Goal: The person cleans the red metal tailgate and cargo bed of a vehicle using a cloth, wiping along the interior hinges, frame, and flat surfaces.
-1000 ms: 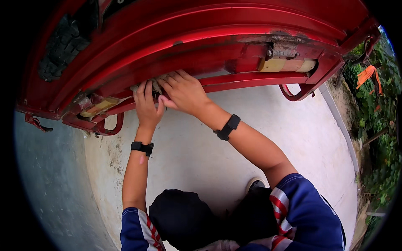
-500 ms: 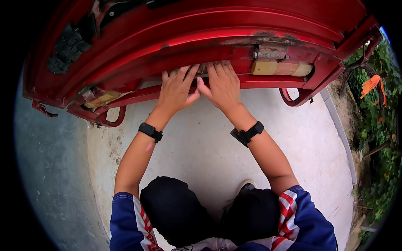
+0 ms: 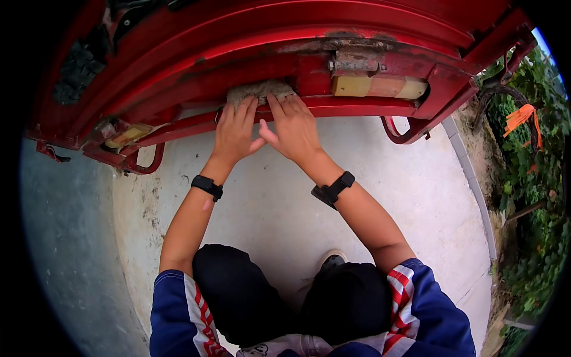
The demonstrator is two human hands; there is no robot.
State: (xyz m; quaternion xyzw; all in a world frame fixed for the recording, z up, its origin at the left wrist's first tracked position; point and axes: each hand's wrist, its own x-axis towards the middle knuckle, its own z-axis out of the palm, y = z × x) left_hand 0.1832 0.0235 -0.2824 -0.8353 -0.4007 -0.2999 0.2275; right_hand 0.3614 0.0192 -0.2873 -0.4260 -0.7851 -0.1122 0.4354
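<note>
A crumpled grey-brown cloth [image 3: 260, 91] lies against the lower rear panel of a red vehicle [image 3: 238, 62]. My left hand [image 3: 236, 131] rests its outstretched fingers on the cloth's near edge. Beside it, my right hand [image 3: 292, 126] also lays its fingers flat on the cloth, partly covering it. Both thumbs stand away from the fingers and nearly meet in the middle. Just under the cloth runs a red lower bar [image 3: 357, 107].
Yellow and orange lamps sit on the right [image 3: 380, 87] and left [image 3: 128, 135] of the panel. Red loops [image 3: 151, 162] hang below the bar. Underneath is pale concrete [image 3: 386, 178]. Leafy plants [image 3: 535, 226] with an orange ribbon [image 3: 523, 122] grow at the right.
The grey-brown cloth, almost wholly hidden earlier, now shows above my fingertips. The view has shifted, so the vehicle sits slightly higher and further left. Both hands stay side by side at the panel.
</note>
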